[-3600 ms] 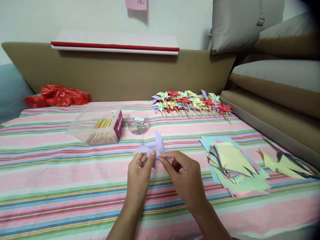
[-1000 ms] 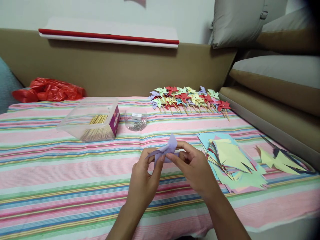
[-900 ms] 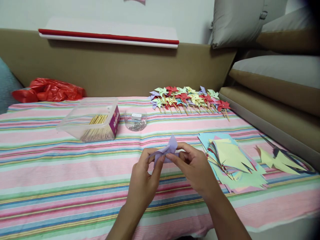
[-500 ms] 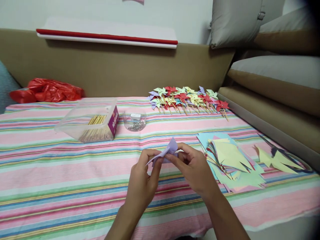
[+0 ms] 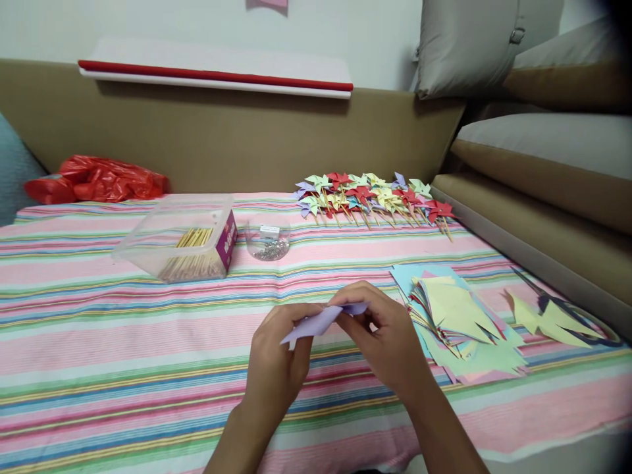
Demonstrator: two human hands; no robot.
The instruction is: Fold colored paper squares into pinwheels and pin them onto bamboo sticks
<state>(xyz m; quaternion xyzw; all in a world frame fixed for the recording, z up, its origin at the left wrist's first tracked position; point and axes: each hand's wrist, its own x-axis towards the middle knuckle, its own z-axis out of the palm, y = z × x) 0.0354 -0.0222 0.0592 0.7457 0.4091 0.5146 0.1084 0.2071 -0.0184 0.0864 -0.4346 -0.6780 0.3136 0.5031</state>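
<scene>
Between my two hands is a piece of purple paper (image 5: 316,324), held above the striped cloth. My left hand (image 5: 280,349) pinches its left part, thumb below and fingers on top. My right hand (image 5: 382,329) is closed on its right part, fingers curled over it. The fingers cover much of the paper, so its folds are partly hidden. Right of my hands lies a stack of cut paper pieces (image 5: 459,306), yellow on top. Finished paper pinwheels (image 5: 370,194) on sticks lie in rows at the back.
A clear plastic box (image 5: 143,243) holds wooden sticks (image 5: 195,253). Beside it, a round clear container (image 5: 269,247) holds small metal pins. Scissors (image 5: 582,316) lie at the right with a cut yellow paper (image 5: 543,321). A red plastic bag (image 5: 103,181) sits back left; cushions (image 5: 543,148) line the right.
The purple paper has been turned in my fingers: its upright point has come down and it now lies flatter. My left fingers have moved over its top edge.
</scene>
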